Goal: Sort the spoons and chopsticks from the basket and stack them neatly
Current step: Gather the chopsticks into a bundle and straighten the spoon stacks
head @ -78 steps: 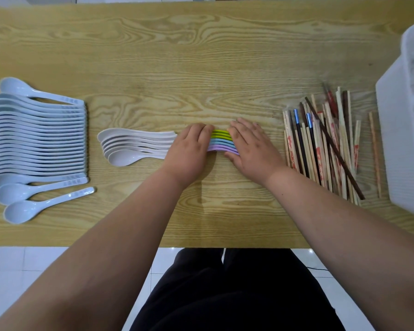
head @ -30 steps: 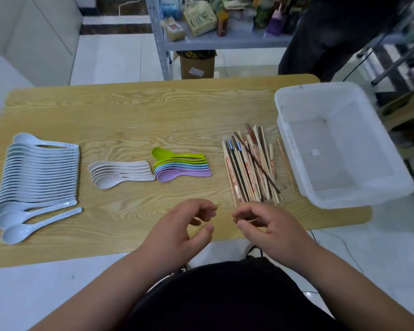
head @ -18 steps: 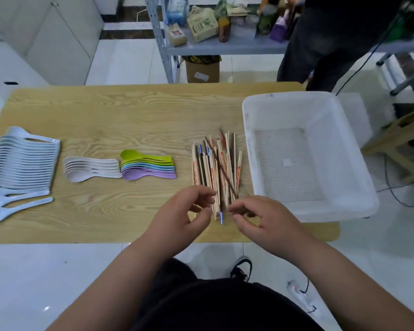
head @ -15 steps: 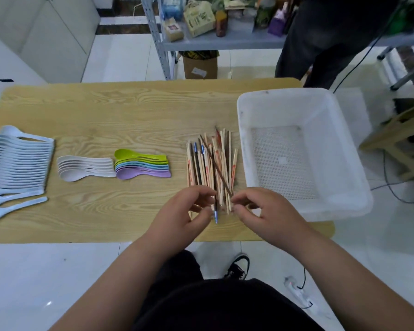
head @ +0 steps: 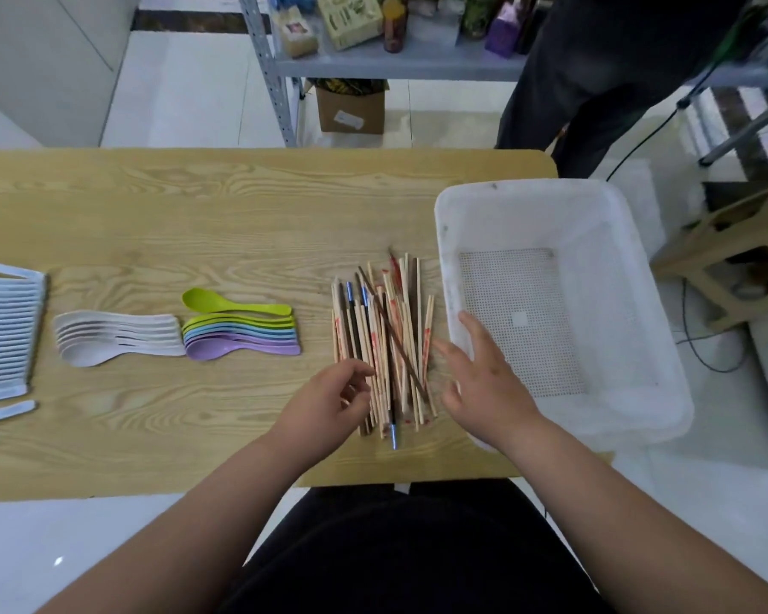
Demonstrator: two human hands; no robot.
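"So where do the chopsticks (head: 382,343) lie just now?"

"On the table (head: 196,206), in a loose pile just left of the white basket (head: 524,188), which shows nothing inside. Their long axis runs away from the person, near end to far end. One dark stick slants across the top, and the far tips fan out unevenly."

"And the hands?"

"One on each flank. The left hand (head: 324,405) sits at the near left corner of the pile, its fingers (head: 355,372) loosely curled against the outer sticks. Whether they pinch one I cannot tell. The right hand (head: 484,378) is on the opposite side, between pile and basket. Its fingers are spread and straight, holding nothing, with the forefinger just beside the rightmost sticks."

"Which is nearer?"

"The left, I'd say. It touches the pile, while the right seems just short of it."

"And the coming move?"

"Probably a squeeze from both sides, across the sticks' length, to gather them into a parallel bundle. Then a tap on the near ends to even them. The spoons look finished: coloured spoons (head: 240,339), white spoons (head: 116,336) and pale blue spoons (head: 5,330) lie nested in rows well to the left."
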